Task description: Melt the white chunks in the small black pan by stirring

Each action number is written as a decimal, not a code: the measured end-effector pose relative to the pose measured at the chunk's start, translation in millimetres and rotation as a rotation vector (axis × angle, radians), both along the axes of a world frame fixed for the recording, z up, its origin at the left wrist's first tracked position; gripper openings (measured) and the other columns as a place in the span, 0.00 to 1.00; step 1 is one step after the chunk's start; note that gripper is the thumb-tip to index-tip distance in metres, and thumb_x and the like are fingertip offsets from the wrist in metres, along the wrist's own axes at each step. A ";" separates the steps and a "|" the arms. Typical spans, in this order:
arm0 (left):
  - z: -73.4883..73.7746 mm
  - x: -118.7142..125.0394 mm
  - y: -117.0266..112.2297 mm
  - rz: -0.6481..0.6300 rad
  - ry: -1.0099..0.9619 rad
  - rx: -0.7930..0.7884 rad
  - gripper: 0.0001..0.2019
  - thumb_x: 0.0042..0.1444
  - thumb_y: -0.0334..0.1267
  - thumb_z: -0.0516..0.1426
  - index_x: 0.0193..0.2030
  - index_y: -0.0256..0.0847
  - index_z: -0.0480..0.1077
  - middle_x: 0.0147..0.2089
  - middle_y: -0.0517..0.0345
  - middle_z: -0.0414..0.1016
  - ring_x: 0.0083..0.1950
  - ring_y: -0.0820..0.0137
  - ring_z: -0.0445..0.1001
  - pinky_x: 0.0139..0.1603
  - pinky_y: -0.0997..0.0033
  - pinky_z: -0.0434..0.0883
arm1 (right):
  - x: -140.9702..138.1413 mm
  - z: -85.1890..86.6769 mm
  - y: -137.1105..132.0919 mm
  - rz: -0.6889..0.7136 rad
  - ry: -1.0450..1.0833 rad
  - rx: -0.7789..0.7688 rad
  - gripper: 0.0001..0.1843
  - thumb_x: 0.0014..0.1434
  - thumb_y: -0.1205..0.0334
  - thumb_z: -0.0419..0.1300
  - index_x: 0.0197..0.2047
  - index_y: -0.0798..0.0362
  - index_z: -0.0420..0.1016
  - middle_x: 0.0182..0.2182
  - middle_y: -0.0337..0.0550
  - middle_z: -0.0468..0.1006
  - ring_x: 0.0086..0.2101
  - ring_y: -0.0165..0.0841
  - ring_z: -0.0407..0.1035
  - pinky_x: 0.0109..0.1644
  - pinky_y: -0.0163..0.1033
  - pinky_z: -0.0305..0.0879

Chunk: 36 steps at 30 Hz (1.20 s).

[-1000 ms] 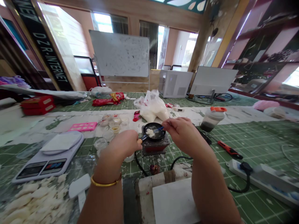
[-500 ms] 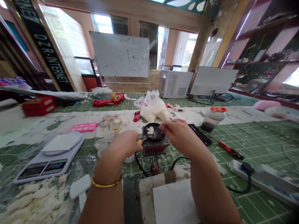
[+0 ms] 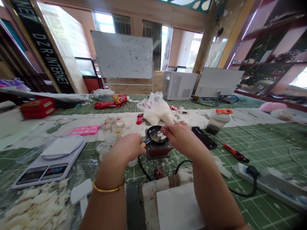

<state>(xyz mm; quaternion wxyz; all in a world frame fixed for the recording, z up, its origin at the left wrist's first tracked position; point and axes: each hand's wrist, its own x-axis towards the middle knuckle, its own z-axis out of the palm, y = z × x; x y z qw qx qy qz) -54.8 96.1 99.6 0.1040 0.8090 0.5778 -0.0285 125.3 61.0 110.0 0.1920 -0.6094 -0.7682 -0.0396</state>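
My left hand (image 3: pixel 128 147) is closed round the handle of a small black frying pan (image 3: pixel 152 130). The pan sits on a small electric hot plate (image 3: pixel 158 152) with a dark red body. Soft white pieces (image 3: pixel 162 135) lie in the pan, toward its right side. Over the pan's right edge, my right hand (image 3: pixel 177 135) pinches a thin blue stick (image 3: pixel 159 133); its tip is among the white pieces, and my fingers hide much of it.
A white plastic bag (image 3: pixel 157 110) stands behind the pan. Small clear cups (image 3: pixel 118 132) and a kitchen scale (image 3: pixel 51 159) are on the left, near white chunks (image 3: pixel 35 204). To the right are a phone (image 3: pixel 203 137), shaker bottle (image 3: pixel 218 120), screwdriver (image 3: pixel 236 153) and power strip (image 3: pixel 242 172).
The white pieces have shifted from the pan's left side to its right. My right hand has moved slightly left with the blue stick. My left hand keeps its hold on the handle.
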 end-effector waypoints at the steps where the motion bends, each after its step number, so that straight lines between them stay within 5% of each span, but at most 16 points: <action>1: 0.7 0.2 -0.4 0.001 0.005 -0.004 0.14 0.47 0.45 0.50 0.24 0.38 0.70 0.22 0.53 0.70 0.23 0.69 0.66 0.21 0.72 0.51 | 0.7 -0.4 1.6 -0.014 0.001 -0.005 0.15 0.62 0.60 0.45 0.35 0.52 0.73 0.29 0.43 0.77 0.35 0.34 0.68 0.46 0.40 0.53; 15: 3.0 0.8 -1.5 -0.007 0.028 -0.026 0.16 0.48 0.46 0.48 0.27 0.38 0.72 0.26 0.51 0.73 0.24 0.70 0.66 0.22 0.73 0.53 | 4.3 3.4 -0.9 -0.068 0.001 -0.008 0.15 0.62 0.60 0.46 0.34 0.53 0.72 0.30 0.44 0.77 0.36 0.34 0.68 0.46 0.41 0.53; 21: 1.7 1.3 -0.3 -0.013 0.037 -0.024 0.16 0.48 0.45 0.49 0.28 0.37 0.72 0.26 0.51 0.73 0.24 0.70 0.66 0.23 0.73 0.54 | 0.6 3.9 -6.0 0.059 0.024 0.018 0.15 0.62 0.60 0.45 0.36 0.51 0.73 0.30 0.41 0.76 0.37 0.34 0.67 0.47 0.40 0.53; 36: 1.7 1.8 0.1 -0.011 0.027 -0.020 0.15 0.47 0.45 0.49 0.25 0.38 0.71 0.22 0.54 0.69 0.22 0.71 0.63 0.20 0.72 0.51 | 5.2 4.8 -5.9 -0.048 0.006 0.014 0.15 0.62 0.60 0.46 0.33 0.53 0.72 0.28 0.43 0.76 0.35 0.34 0.67 0.46 0.41 0.53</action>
